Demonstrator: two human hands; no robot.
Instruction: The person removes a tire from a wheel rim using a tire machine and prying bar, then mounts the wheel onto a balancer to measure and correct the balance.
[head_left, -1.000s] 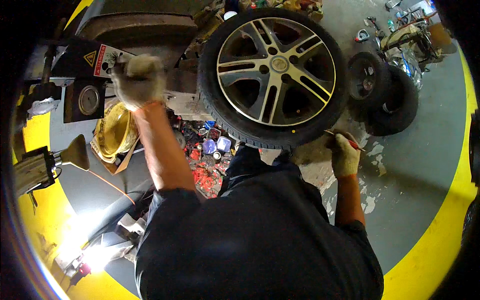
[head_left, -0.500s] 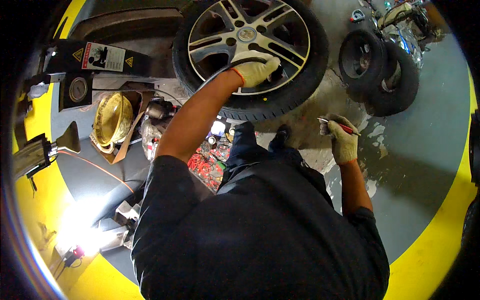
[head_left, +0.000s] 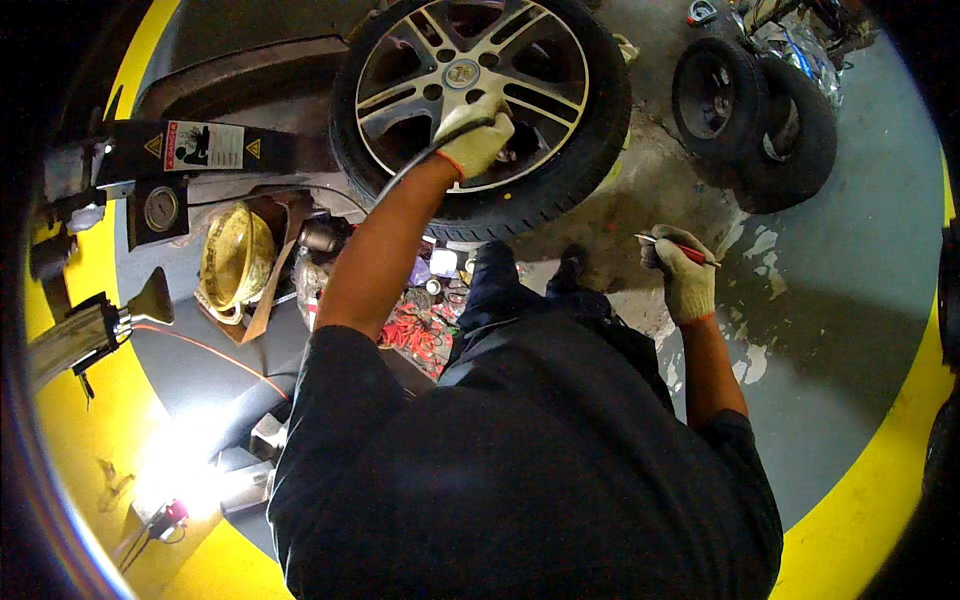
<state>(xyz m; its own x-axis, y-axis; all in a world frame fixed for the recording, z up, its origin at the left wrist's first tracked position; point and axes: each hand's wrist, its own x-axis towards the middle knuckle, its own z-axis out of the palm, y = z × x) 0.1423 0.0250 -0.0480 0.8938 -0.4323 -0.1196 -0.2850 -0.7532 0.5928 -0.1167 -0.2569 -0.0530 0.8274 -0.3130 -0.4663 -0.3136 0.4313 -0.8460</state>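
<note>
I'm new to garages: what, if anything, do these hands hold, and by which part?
The right hand grips a slim red tool around its middle, both ends showing. A dark hose crosses the left hand; any hold is unclear.

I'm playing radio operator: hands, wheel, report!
Left cream-gloved hand, black hose across it, over silver-black spoked wheel. Right cream-gloved hand holding slim red tool. Left hand partly hides wheel.
</note>
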